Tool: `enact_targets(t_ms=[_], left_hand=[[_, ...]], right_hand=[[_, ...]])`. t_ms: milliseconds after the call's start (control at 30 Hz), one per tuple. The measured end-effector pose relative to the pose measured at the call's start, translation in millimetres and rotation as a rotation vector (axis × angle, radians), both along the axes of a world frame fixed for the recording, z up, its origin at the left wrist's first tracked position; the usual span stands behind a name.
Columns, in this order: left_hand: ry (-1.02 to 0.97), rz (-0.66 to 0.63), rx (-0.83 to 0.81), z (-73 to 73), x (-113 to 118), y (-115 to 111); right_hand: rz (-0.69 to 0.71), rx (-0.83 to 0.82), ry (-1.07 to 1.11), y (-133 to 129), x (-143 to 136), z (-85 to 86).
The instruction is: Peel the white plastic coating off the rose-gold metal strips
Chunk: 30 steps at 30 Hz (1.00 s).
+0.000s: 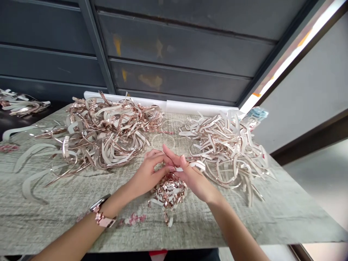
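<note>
My left hand (150, 168) and my right hand (194, 177) meet at the middle of the table. Between them runs a shiny white and rose-gold ribbon strip (199, 165), its free part sticking out past my right fingers. My left thumb and fingers pinch it, and the right thumb and fingers are closed round it, with the right index finger reaching toward the left hand. Right below the fingers sits a curly bunch of short rose-gold and white ribbon pieces (171, 192). Whether the strip joins that bunch is hidden by my hands.
A large heap of ribbon strips (108, 127) lies to the left, and another heap (225, 145) to the right. White rolls (190, 106) line the back edge of the table (258, 221), against dark grey panels (174, 47). A blue plastic-wrapped item (257, 114) stands back right.
</note>
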<state>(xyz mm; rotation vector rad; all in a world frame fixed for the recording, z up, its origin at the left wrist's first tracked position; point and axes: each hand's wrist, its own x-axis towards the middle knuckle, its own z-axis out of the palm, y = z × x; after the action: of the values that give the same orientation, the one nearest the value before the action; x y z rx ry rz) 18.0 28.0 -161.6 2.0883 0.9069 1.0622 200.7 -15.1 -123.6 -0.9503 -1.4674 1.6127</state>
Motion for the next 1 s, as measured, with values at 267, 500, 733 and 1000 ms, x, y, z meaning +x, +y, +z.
enact_targets(t_ms=[267, 500, 733, 1000], left_hand=[[0.031, 0.024, 0.056, -5.7, -5.5, 11.8], [0.032, 0.052, 0.077, -3.9, -3.9, 13.6], [0.026, 0.026, 0.100, -3.4, -5.0, 15.3], [0.041, 0.069, 0.085, -4.9, -5.8, 18.1]], right_hand=[[0.054, -0.045, 0.268, 4.0, 2.6, -1.3], [0.061, -0.111, 0.394, 5.0, 2.6, 8.0], [0.072, -0.128, 0.464, 6.5, 6.3, 8.0], [0.032, -0.086, 0.492, 7.0, 8.8, 13.0]])
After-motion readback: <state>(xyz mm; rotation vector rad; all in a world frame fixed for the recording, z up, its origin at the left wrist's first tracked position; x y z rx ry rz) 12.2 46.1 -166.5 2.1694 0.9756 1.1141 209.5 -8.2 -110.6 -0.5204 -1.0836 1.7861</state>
